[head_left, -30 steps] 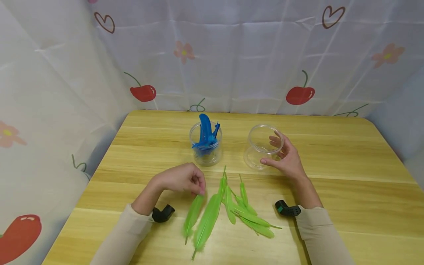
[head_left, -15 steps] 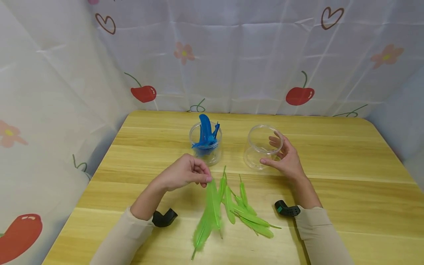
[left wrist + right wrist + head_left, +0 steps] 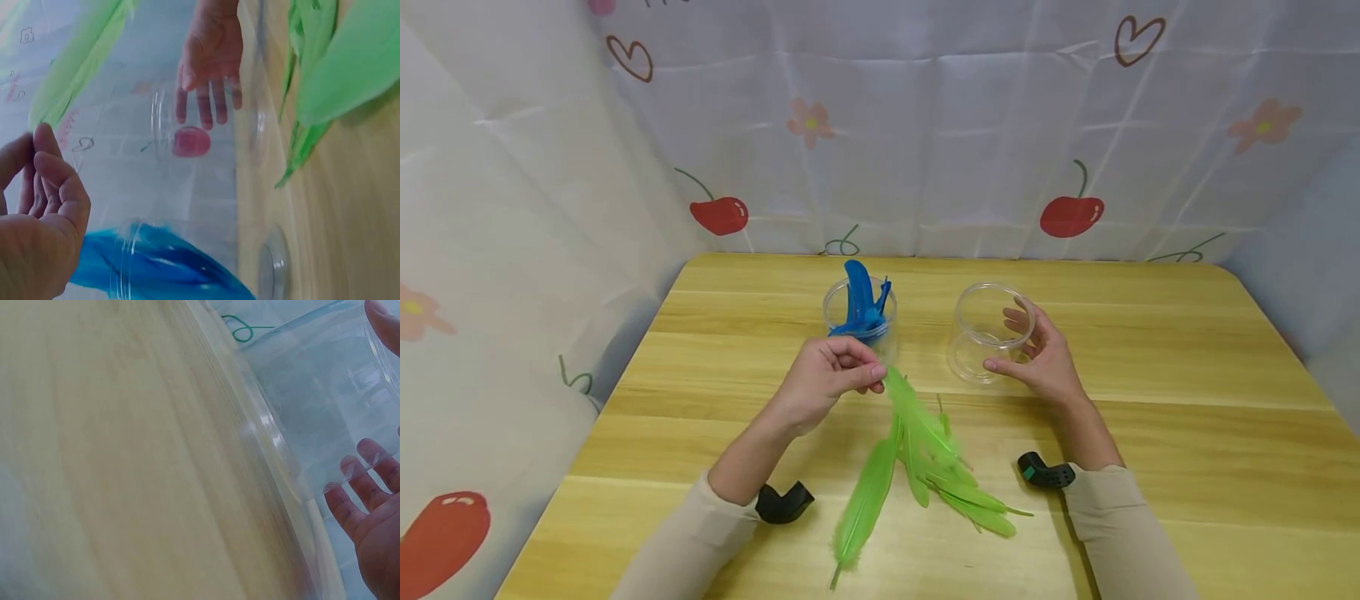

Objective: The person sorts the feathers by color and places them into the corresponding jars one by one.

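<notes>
Over the table point(image 3: 1187, 350), my left hand point(image 3: 823, 383) pinches a feather point(image 3: 917, 408), gently best against creasing; right hand point(image 3: 1045, 354) spreads beside the jar point(image 3: 988, 342).

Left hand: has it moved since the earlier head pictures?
Yes: the left hand, pinching a green feather, has moved rightward and forward, judged against the jar of blue feathers.

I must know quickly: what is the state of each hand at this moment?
Left hand: closed, pinching a green feather.
Right hand: open, touching the empty clear jar.
</notes>
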Motion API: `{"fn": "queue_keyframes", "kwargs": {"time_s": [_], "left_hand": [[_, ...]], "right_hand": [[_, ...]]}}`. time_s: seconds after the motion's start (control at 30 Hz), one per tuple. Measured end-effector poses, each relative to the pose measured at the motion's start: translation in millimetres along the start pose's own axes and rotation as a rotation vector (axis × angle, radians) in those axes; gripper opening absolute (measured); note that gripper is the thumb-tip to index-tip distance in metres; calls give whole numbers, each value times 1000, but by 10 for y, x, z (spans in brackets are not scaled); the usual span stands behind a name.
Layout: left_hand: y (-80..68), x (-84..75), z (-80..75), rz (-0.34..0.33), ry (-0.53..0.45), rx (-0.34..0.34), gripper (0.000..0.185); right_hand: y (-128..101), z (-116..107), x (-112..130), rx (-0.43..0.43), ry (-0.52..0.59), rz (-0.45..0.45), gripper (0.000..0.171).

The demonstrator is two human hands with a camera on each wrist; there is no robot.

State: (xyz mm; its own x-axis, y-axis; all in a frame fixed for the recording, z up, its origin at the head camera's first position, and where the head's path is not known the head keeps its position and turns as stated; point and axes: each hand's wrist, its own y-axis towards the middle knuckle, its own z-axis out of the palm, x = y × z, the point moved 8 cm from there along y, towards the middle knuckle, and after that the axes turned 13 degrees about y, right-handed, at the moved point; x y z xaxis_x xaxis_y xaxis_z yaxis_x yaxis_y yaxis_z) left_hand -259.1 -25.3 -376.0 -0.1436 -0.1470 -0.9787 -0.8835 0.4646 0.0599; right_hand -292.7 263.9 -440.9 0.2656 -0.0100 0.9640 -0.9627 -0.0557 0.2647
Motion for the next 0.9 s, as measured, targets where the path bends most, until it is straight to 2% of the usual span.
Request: {"fn": "queue_keyframes", "kwargs": {"time_s": [0.2, 0.37, 0.53, 0.67, 0.77, 0.9], "left_hand": [[50, -65, 64, 38, -94, -70, 15], [84, -91, 130, 70, -156, -102, 4], [108, -136, 158, 115, -237, -155, 25], [134, -171, 151, 166, -311, -245, 29], [162, -170, 159, 199, -345, -319, 21], [213, -136, 193, 204, -358, -393, 6]], "right_hand": [[-4, -17, -27, -3, 1, 13, 94], [2, -12, -21, -5, -15, 20, 93], [9, 1, 11, 0, -4, -2, 95], [7, 8, 19, 2, -2, -3, 98], [7, 11, -1, 5, -6, 11, 99], [5, 4, -8, 3, 1, 13, 100]]}}
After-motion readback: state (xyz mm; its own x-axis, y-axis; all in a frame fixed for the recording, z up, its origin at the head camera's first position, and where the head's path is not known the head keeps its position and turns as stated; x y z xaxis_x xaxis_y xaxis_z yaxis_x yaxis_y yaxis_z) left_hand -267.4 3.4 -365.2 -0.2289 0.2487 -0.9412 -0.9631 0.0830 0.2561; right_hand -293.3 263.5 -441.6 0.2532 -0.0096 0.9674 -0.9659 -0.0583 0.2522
